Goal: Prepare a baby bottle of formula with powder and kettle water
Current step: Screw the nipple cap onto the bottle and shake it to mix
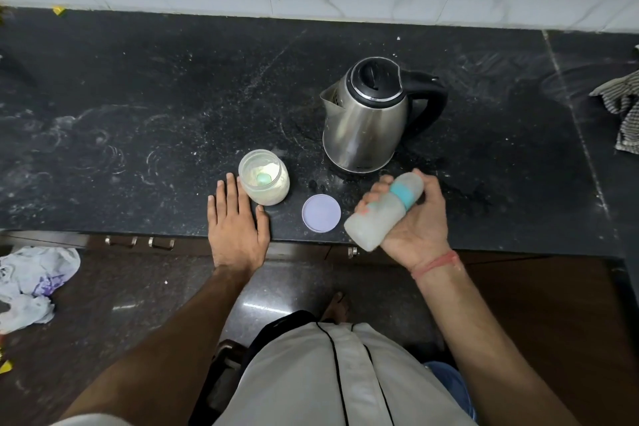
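Observation:
My right hand (420, 223) grips a baby bottle (382, 213) with a teal collar and a clear cap; the bottle lies tilted, base toward me, and looks milky and motion-blurred. My left hand (237, 226) rests flat on the counter's front edge, fingers apart, touching the side of an open jar of pale formula powder (264, 183) with a teal scoop inside. The jar's lilac lid (321, 213) lies flat between jar and bottle. A steel kettle (368, 114) with a black lid and handle stands behind, spout to the left.
The black stone counter (138, 121) runs along a white marble wall. A striped cloth (622, 107) lies at the far right. Crumpled white bags (34, 284) sit on the floor at left. Drawer handles (138, 241) show below the counter edge.

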